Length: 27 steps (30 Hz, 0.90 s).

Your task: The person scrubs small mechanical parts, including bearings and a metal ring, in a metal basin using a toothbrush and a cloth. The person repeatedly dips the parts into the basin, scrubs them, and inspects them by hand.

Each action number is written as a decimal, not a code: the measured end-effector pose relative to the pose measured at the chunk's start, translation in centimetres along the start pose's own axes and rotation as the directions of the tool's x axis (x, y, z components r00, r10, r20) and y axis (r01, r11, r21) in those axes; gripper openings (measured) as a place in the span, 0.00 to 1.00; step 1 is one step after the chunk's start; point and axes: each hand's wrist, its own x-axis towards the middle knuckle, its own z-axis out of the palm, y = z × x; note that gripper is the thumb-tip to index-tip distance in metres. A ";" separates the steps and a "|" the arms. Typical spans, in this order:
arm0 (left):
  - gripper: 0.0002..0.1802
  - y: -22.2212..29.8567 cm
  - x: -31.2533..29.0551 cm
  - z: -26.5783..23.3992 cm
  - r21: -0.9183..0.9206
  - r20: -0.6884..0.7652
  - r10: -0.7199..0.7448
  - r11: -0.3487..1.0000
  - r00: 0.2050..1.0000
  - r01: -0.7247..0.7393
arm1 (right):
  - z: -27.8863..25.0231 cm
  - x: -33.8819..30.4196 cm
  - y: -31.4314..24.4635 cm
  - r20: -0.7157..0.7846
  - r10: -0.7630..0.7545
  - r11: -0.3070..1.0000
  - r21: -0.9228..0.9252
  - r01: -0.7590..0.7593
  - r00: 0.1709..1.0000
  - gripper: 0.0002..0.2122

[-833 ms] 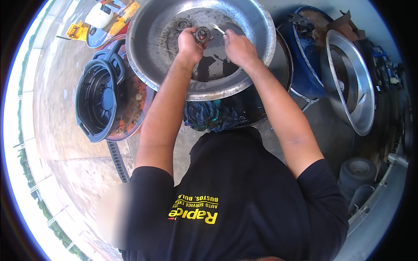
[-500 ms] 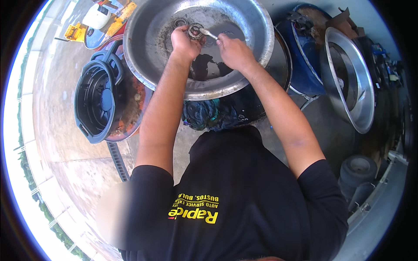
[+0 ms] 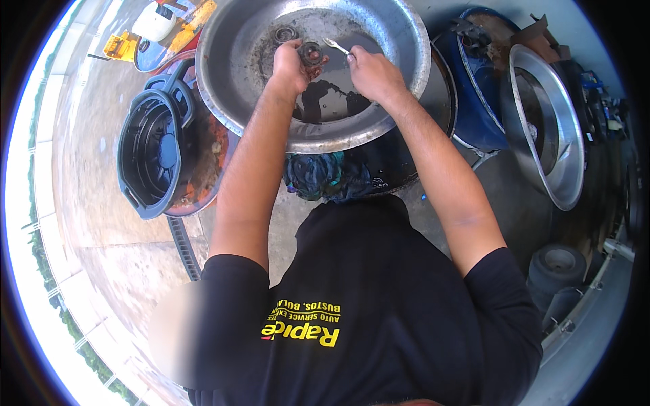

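Over a wide metal basin (image 3: 230,101) with dark liquid in its bottom, my left hand (image 3: 293,71) grips a small dark ring-shaped bearing (image 3: 311,53). Its fingers are dirty and curl under the ring. My right hand (image 3: 374,73) is closed round the handle of a small brush (image 3: 336,46), whose pale head points left toward the bearing, a short gap away from it. Beyond my left fingers, a second ring-shaped part (image 3: 284,34) lies on the basin's grimy bottom.
Left of the basin, a black drain pan (image 3: 150,155) rests on a rusty drum top. On the right stand a blue drum (image 3: 477,101) and another metal basin (image 3: 569,162), tilted on its side. A dark rag (image 3: 325,177) lies below the near rim. Tires (image 3: 556,265) sit lower right.
The brush has drawn away from the bearing, to the right, and its head has turned. My left hand has tipped the bearing and shifted slightly right.
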 end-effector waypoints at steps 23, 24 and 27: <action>0.38 -1.2 -0.7 1.4 0.086 0.020 0.007 0.996 1.000 -0.009 | -0.1 -1.0 0.0 0.073 -0.198 0.947 -0.243 0.210 0.977 0.11; 0.38 -1.3 -0.6 1.4 0.104 0.011 0.022 0.994 1.000 -0.023 | 0.0 -0.8 0.0 0.049 -0.206 0.949 -0.232 0.212 0.977 0.11; 0.38 -1.5 -0.2 1.6 0.157 -0.008 0.049 0.986 0.999 -0.047 | 0.2 -0.5 0.1 0.028 -0.211 0.952 -0.221 0.212 0.977 0.12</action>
